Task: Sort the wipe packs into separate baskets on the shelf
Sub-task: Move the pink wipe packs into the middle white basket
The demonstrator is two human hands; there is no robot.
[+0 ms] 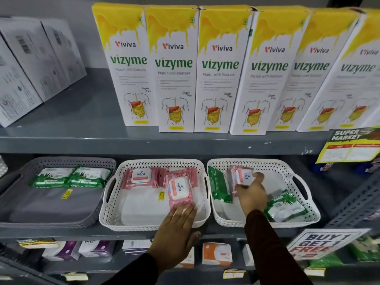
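Three baskets stand side by side on the middle shelf. The grey basket (22, 194) on the left holds two green wipe packs (71, 177). The middle white basket (107, 210) holds pink Kara packs; my left hand (176, 227) lies flat with its fingertips on the near end of one pink pack (180, 189). In the right white basket (296, 171) my right hand (251, 196) grips another pink Kara pack (242, 175), which stands tilted on edge. A green pack (219, 185) leans on that basket's left wall and another green pack (285, 206) lies at the right.
Tall yellow-and-white Vizyme boxes (219, 70) fill the shelf above, with white cartons (24, 64) to their left. A supermarket price tag (351, 145) and a "buy 1 get 1 free" sign (322, 242) hang at the right. Small boxes (216, 254) sit on the shelf below.
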